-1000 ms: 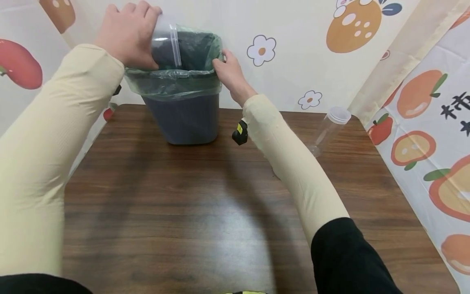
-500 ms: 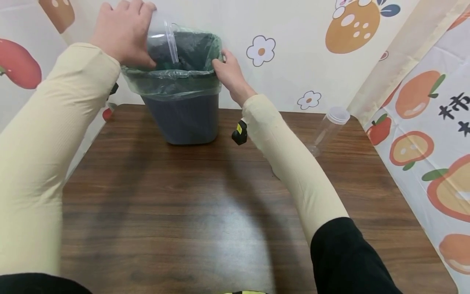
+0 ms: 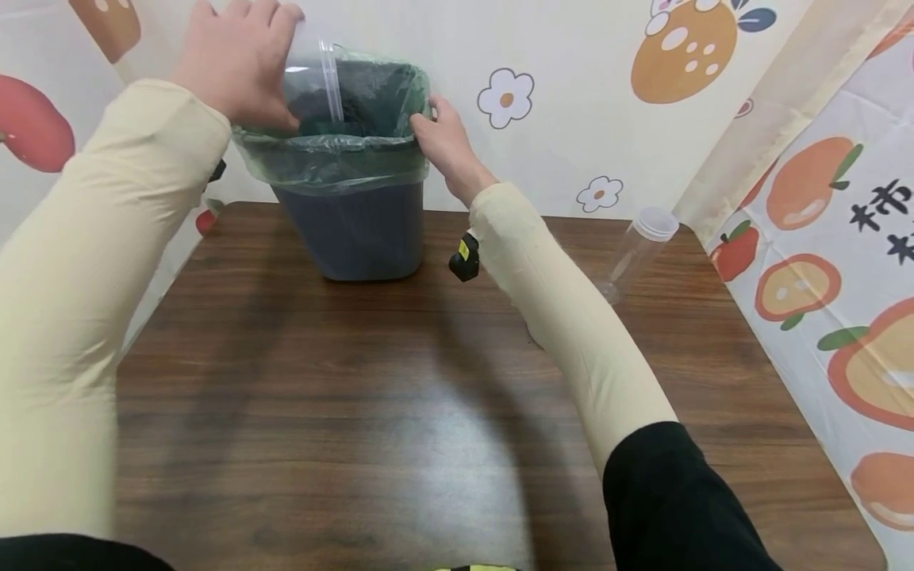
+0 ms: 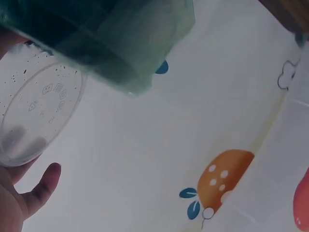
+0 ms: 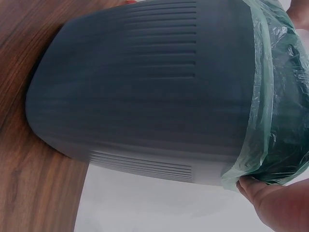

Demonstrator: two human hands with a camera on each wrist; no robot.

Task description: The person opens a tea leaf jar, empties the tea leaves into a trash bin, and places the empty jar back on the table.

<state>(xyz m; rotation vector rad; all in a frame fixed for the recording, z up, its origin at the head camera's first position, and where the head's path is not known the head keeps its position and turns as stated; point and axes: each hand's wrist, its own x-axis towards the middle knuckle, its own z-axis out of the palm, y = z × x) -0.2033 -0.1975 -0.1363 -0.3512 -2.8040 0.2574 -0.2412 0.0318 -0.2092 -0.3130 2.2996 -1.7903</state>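
Observation:
My left hand (image 3: 239,67) grips a clear plastic tub (image 3: 309,83) and holds it on its side, its ridged rim over the mouth of the bin. In the left wrist view the tub's round base (image 4: 43,113) shows, with small dark specks on the clear wall. The dark blue-grey bin (image 3: 353,230) stands at the far edge of the table, lined with a thin green bag (image 3: 336,166) folded over its rim. My right hand (image 3: 450,147) pinches the bag and rim at the bin's right side, thumb outside; its other fingers are mostly hidden.
On the brown wooden table (image 3: 321,444), a clear cylindrical jar (image 3: 635,250) with a white lid stands at the back right, partly behind my right forearm. Fruit-printed sheets (image 3: 550,103) hang close behind the bin and along both sides.
My left hand has shifted slightly left with the tub, its rim moving left over the bin mouth. The right hand keeps its hold on the rim.

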